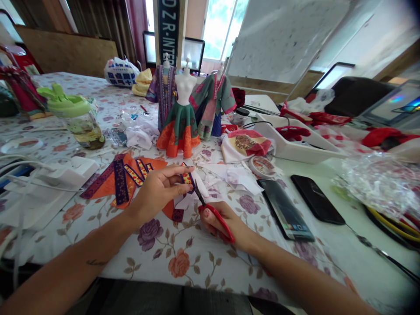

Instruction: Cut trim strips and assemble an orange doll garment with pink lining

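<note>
Between the thumb and fingers of my left hand (pixel 164 186) is a small fabric strip (pixel 187 179), yellow and red with a dark purple border. My right hand (pixel 218 223) grips red-handled scissors (pixel 223 225), their dark blades pointing up at the strip's right edge. Whether the blades touch the cloth I cannot tell. Left of my left hand lie orange fabric pieces (pixel 98 186) with a dark patterned band (pixel 121 183) and more yellow-red strips (pixel 133 174) on top. A small dark purple scrap (pixel 177 215) rests below the held strip.
Small dress forms stand behind my hands, one in a green and orange skirt (pixel 179 127). Two phones (pixel 287 210) and a tape roll (pixel 262 166) lie to the right, near a white tray (pixel 295 151). A power strip (pixel 49 192) and a green-lidded bottle (pixel 77 118) are on the left.
</note>
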Demonstrator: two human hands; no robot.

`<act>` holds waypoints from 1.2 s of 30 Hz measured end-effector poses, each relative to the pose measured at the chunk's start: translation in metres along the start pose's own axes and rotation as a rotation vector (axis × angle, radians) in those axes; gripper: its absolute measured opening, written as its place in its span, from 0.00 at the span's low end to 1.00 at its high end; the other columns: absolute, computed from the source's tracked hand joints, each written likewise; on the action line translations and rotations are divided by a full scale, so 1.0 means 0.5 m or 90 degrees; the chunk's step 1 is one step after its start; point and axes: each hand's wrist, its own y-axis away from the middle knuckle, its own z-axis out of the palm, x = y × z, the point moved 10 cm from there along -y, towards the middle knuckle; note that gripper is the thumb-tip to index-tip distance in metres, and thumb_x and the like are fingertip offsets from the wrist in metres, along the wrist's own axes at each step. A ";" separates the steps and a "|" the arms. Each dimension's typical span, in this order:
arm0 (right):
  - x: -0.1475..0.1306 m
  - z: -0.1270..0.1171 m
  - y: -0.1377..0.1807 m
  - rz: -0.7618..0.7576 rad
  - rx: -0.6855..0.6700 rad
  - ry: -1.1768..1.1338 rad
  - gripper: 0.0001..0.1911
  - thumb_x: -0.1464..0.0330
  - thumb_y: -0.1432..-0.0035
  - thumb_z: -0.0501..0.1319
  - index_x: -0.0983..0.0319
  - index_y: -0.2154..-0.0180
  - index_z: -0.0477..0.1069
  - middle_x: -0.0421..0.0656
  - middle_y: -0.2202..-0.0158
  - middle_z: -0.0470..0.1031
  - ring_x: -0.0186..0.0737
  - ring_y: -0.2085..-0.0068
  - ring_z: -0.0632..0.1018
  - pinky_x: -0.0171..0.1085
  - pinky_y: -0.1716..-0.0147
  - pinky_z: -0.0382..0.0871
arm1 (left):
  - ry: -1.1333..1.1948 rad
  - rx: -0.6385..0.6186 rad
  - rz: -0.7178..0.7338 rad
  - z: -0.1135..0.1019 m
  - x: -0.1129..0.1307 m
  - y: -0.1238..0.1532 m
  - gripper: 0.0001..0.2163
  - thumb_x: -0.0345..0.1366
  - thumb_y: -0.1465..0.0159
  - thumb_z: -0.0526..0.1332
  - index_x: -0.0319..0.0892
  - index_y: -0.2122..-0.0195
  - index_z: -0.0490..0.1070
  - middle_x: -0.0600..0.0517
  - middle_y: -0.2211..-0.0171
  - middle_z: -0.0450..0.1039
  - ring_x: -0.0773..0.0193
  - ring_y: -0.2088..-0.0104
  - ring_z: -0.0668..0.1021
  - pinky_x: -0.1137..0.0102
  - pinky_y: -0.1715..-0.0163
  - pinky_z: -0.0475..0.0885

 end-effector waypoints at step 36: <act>-0.012 0.001 -0.003 -0.037 0.008 0.006 0.31 0.41 0.44 0.50 0.61 0.80 0.57 0.36 0.82 0.56 0.31 0.78 0.60 0.33 0.80 0.49 | 0.027 0.036 0.013 0.013 0.008 0.016 0.19 0.32 0.48 0.69 0.42 0.54 0.75 0.48 0.51 0.75 0.61 0.58 0.80 0.67 0.54 0.75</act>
